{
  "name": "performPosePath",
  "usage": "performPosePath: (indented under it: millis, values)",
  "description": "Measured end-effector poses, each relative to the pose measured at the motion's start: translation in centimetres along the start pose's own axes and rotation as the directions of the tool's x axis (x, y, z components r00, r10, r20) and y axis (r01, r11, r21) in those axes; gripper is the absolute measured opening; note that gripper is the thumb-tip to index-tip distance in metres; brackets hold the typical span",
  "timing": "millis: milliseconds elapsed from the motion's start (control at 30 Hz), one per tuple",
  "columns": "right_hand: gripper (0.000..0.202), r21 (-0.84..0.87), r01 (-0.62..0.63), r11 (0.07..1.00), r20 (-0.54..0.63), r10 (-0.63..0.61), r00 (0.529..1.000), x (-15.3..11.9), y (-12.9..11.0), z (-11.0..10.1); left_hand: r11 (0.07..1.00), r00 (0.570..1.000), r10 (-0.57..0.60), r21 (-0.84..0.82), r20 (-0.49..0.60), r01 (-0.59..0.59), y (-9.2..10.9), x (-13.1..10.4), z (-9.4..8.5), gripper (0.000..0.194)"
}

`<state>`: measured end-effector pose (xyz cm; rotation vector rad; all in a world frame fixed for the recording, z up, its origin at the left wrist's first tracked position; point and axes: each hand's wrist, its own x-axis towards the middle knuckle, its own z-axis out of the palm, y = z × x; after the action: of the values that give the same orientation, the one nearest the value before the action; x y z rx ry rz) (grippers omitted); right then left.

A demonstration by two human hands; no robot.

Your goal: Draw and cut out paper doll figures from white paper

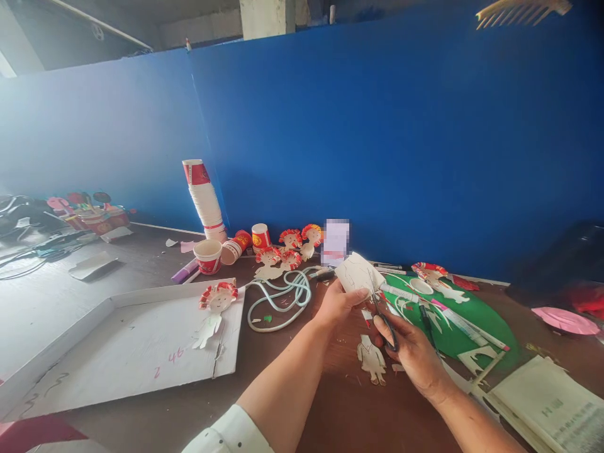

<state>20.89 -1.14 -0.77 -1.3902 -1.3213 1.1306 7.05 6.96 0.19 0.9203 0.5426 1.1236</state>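
My left hand (340, 303) pinches the lower edge of a white paper piece (357, 274) that has lines drawn on it. Black-handled scissors (389, 333) are in my right hand (411, 352), with fingers in the loops and the blades at the paper's lower right edge. Just below the hands, a cut-out paper body (370, 360) lies flat on the brown table (340, 409). A small red and white scrap (367, 316) lies between my hands.
A white box lid (141, 352) at left holds a paper figure with a red-fringed head (219, 297). Behind are stacked paper cups (205, 201), more figures (311, 236) and a coiled cable (283, 302). At right are a green sheet (491, 314) with markers, and a book (550, 396).
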Motion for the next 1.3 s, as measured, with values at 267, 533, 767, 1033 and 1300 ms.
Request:
performPosePath:
  millis: [267,533,767,1033,1300]
  values:
    - [0.031,0.018,-0.012,1.0,0.015,0.012,1.0,0.0,-0.1,-0.1,1.0,0.998,0.029,-0.012,0.048,-0.028,-0.1,0.0,-0.2,0.039]
    - [0.035,0.005,-0.01,1.0,0.022,0.01,1.0,0.1,-0.1,-0.1,0.999,0.998,0.021,-0.051,0.053,-0.018,-0.2,0.1,-0.3,0.041]
    - [0.034,-0.027,0.0,1.0,0.01,0.0,1.0,0.1,-0.3,-0.3,0.999,1.0,0.023,-0.037,0.001,-0.023,-0.4,0.3,-0.5,0.043]
    - [0.037,-0.056,-0.017,0.998,0.014,0.018,1.0,0.1,-0.5,-0.4,1.0,1.0,0.016,-0.006,-0.001,-0.016,-0.1,0.4,-0.7,0.041]
    - [0.04,-0.109,-0.02,0.994,0.004,0.02,1.0,-0.2,-1.3,-0.3,0.999,1.0,0.018,0.037,0.018,-0.018,-0.1,0.5,-1.1,0.043]
